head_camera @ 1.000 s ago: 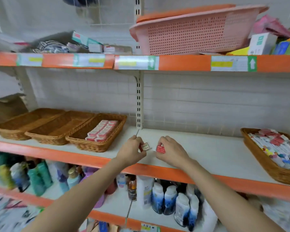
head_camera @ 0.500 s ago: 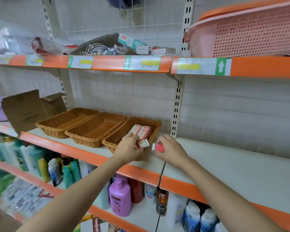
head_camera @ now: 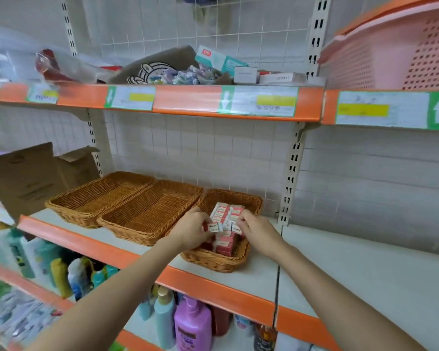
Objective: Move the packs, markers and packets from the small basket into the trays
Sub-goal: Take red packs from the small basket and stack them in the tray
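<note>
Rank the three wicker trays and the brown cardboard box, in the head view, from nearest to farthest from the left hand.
1. Right wicker tray holding red-and-white packs: directly under the left hand.
2. Middle wicker tray: just to its left.
3. Left wicker tray: further left.
4. Brown cardboard box: far left of the shelf.

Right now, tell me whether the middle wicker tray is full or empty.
Empty: the middle wicker tray shows only bare woven floor, while the right tray holds red-and-white packs.
</note>
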{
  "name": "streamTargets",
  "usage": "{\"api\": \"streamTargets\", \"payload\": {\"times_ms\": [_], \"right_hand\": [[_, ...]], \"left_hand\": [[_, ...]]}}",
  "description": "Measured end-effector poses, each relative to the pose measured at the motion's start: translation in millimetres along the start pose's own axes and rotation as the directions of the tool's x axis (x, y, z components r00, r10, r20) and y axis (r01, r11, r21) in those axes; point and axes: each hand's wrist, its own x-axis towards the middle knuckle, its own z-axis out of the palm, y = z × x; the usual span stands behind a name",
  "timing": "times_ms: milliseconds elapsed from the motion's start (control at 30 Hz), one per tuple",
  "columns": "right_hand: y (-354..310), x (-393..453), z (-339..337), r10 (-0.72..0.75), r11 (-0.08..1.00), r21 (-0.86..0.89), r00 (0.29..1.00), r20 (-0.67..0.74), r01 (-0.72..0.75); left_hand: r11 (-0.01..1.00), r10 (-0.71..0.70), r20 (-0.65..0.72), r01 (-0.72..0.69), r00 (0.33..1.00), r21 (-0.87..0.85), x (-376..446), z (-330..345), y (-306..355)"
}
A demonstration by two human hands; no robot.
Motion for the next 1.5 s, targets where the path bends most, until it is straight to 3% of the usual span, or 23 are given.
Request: {"api": "streamTargets", "payload": {"times_ms": [267, 400, 633, 833, 967, 1133, 1300, 1500], "right_hand": [[-30, 8, 22, 0.091, 0.996, -0.019, 0.995, -0.038, -0.092], [-40, 3, 34, 0.130, 0.984, -0.118, 0.990, -0.051, -0.135], [-53, 1, 40, 0.207, 0.935, -0.287, 0.978, -0.035, -0.208], [-58, 3, 37, 0.217, 0.926, -0.317, 0.976, 0.007, -0.204], [-53, 0, 40, 0.246, 0.934, -0.241, 0.965, -0.095, -0.262], [-52, 2, 46, 0.252, 0.933, -0.229, 0.959, -0.132, -0.277], [-49, 2, 48, 0.258, 0.932, -0.226, 0.956, -0.142, -0.285], [-46, 2, 52, 0.246, 0.938, -0.217, 0.959, -0.138, -0.272]], "left_hand": [[0.979, 0.203, 0.132, -0.204, 0.970, -0.007, 11, -8, -37], [0.962, 0.270, 0.157, -0.260, 0.950, -0.084, 11, -7, -46], [0.966, 0.230, 0.227, -0.194, 0.946, -0.173, 14, -4, -47], [0.958, 0.263, 0.259, -0.220, 0.929, -0.181, 14, -10, -44], [0.923, 0.308, 0.142, -0.259, 0.941, -0.284, 13, -12, -43], [0.942, 0.220, 0.001, -0.212, 0.975, -0.258, 17, -4, -37], [0.974, 0.181, 0.209, -0.146, 0.961, -0.173, 19, 0, -33], [0.959, 0.278, 0.195, -0.259, 0.941, -0.119, 18, -6, -37]]}}
